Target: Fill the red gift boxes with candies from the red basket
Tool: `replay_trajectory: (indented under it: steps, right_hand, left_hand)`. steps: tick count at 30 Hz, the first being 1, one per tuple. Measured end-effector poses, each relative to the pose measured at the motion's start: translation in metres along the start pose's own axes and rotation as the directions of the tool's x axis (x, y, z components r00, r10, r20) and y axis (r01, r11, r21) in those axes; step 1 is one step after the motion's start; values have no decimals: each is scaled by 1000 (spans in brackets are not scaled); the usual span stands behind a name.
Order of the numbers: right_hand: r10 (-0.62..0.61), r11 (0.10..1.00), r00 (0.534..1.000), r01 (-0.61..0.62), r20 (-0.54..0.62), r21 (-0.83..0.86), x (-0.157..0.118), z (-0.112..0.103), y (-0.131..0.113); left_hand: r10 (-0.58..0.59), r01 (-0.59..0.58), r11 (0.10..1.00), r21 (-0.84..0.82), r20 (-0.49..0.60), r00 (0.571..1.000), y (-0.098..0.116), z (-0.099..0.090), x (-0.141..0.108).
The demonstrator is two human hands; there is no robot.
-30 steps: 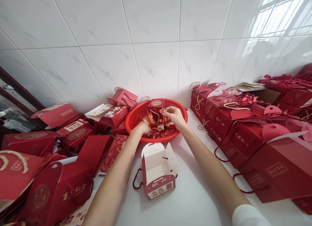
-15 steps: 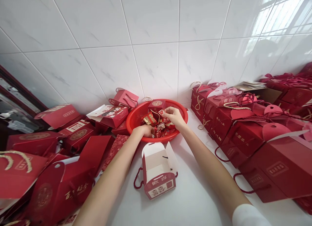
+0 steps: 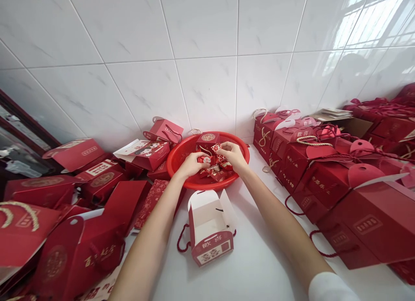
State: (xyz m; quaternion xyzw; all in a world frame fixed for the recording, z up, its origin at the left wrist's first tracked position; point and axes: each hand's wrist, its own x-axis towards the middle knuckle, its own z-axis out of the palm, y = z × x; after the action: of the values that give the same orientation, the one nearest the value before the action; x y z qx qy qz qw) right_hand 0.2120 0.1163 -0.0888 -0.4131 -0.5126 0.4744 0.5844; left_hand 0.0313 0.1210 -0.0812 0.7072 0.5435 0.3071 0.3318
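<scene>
Both hands are over a red plastic basket (image 3: pixel 174 164) of small wrapped sweets (image 3: pixel 220 175). My left hand (image 3: pixel 192 164) pinches a red wrapped sweet (image 3: pixel 204 159) above the basket's left half. At its right side, my right hand (image 3: pixel 232 155) is closed on a red and white patterned packet (image 3: pixel 216 149). A small dark red box (image 3: pixel 208 139) sits at the back of the basket. In front of the basket an open red and white box (image 3: pixel 210 225) stands on the white table, its lid up and its white inside showing.
Many red gift boxes (image 3: pixel 100 180) lie jumbled on the left. Rows of closed red boxes with rope handles (image 3: pixel 330 184) line the right. A white tiled wall (image 3: pixel 207 93) rises behind the basket.
My left hand has risen from among the sweets and now shows a red sweet at its fingertips. The gold packet near it is no longer visible. My right hand has barely moved.
</scene>
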Motion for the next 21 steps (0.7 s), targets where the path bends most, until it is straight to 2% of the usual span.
replay_trajectory:
  steps: [5,9,14,16,21]
  right_hand:
    - [22,1000,1000,-22,-12,3,-1,0,-3]
    - [66,998,998,-66,-13,25,-2,0,-5]
    - [127,988,988,-134,86,76,-4,-1,-7]
    - [145,985,984,-154,105,83,-3,-1,-6]
    - [98,988,992,-106,74,109,-1,-1,-3]
  left_hand:
    - [-22,6,989,-147,-107,994,3,-1,-4]
    - [3,-22,979,-201,-98,995,6,-1,-6]
    - [55,-62,993,-105,-70,996,9,-1,-10]
    - [90,-95,987,-128,-43,995,7,0,-9]
    - [155,-161,973,-163,-51,987,-1,4,-3]
